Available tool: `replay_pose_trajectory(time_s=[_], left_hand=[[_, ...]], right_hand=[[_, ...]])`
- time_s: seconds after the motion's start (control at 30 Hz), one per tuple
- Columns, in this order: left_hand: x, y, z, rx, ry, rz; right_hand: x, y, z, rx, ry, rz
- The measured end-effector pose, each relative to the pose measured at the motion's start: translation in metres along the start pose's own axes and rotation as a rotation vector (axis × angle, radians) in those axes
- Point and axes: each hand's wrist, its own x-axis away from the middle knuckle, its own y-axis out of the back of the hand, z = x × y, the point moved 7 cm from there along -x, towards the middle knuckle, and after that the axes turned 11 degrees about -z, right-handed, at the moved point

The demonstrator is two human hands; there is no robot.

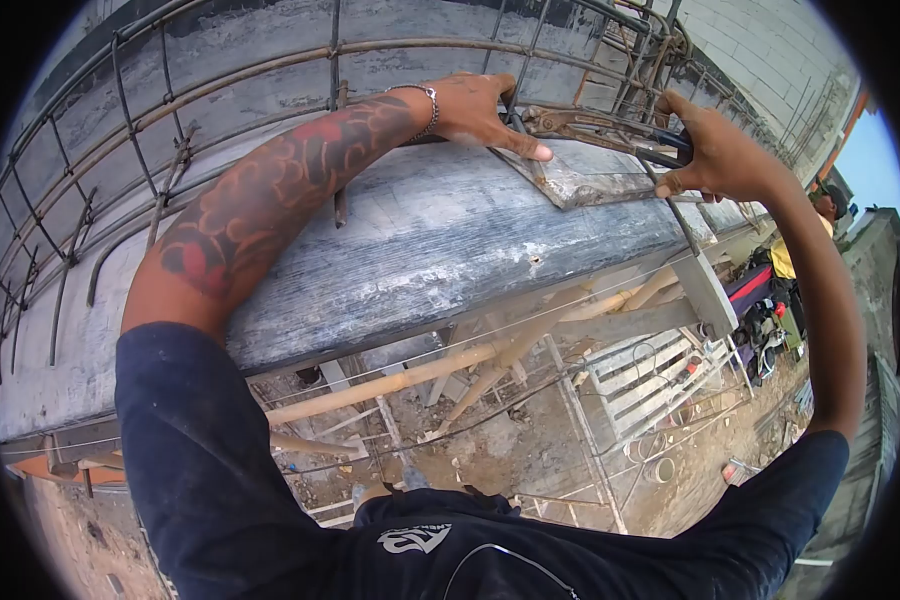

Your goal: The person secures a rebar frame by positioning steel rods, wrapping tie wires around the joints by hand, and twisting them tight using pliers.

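Observation:
My left hand (478,113) is at a thin steel bar (522,80) of the rebar cage, with the bar between its thumb and fingers. The thumb points right, and the other fingertips are partly hidden. In my right hand (722,158) are the dark handles of rusty pincers (585,128). The pincers lie level, their jaws pointing left toward my left hand. Below them, a flat, cement-stained board (600,188) rests on the formwork.
The rebar cage (255,75) runs along the far side of the formwork panel (420,240). Bamboo poles (390,380) brace it underneath. Far below are a slatted pallet (655,385) and buckets (658,470). At right, another person (827,203) is partly visible.

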Motion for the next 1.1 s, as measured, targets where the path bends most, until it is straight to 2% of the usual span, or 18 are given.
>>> replay_pose_trajectory(time_s=[0.03,0.07,0.13,0.17,0.27,0.3,0.37,0.43,0.57,0.63,0.67,0.7,0.77,0.83,0.9,1.03,1.07,1.1], left_hand=[[0.0,0.0,0.0,-0.001,-0.009,-0.011],[-0.001,0.001,-0.001,-0.004,-0.019,-0.021],[-0.003,-0.001,0.0,-0.007,-0.02,-0.016],[-0.003,-0.002,0.001,-0.016,-0.022,-0.013],[-0.001,0.0,-0.002,-0.009,-0.031,-0.021],[-0.001,0.001,-0.002,-0.002,-0.026,-0.016],[-0.002,0.0,-0.002,0.003,-0.036,-0.011],[-0.001,-0.002,-0.001,0.003,-0.048,-0.054],[-0.003,-0.003,-0.002,-0.002,-0.089,-0.1],[-0.002,-0.001,0.0,-0.019,-0.065,-0.111],[-0.003,0.001,0.003,-0.024,-0.062,-0.106],[-0.005,0.001,0.004,-0.015,-0.076,-0.098],[-0.006,-0.004,0.001,-0.007,-0.103,-0.077],[-0.003,-0.001,0.0,-0.013,-0.11,-0.096],[-0.003,-0.001,0.001,-0.029,-0.098,-0.099],[-0.003,0.001,0.002,-0.011,-0.089,-0.111],[-0.001,0.001,-0.001,0.008,-0.067,-0.039],[-0.002,-0.001,0.001,0.01,-0.064,-0.039]], right_hand=[[0.01,0.001,0.009,0.237,0.282,-0.224],[0.009,0.003,0.013,0.241,0.285,-0.222],[0.005,-0.013,0.0,0.506,0.031,0.043],[0.006,-0.018,-0.004,0.502,0.034,0.048],[0.012,-0.009,0.005,0.601,0.493,-0.377],[0.012,-0.011,0.004,0.596,0.497,-0.37],[0.018,0.001,0.017,0.817,0.586,-0.627],[0.017,0.0,0.008,0.813,0.571,-0.612],[-0.007,-0.011,-0.023,0.741,0.532,-0.417],[-0.035,-0.012,-0.047,0.392,0.14,-0.012],[-0.039,-0.014,-0.056,0.292,0.022,0.094],[-0.041,-0.007,-0.048,0.286,0.019,0.098],[-0.025,-0.016,-0.056,-0.132,-0.459,0.367],[-0.024,-0.023,-0.062,-0.239,-0.46,0.408],[-0.026,-0.014,-0.058,-0.183,-0.422,0.302],[-0.019,0.006,-0.02,-0.132,-0.081,-0.041],[-0.016,0.0,-0.026,-0.128,-0.077,-0.04],[-0.012,-0.004,-0.024,0.095,0.085,-0.118]])
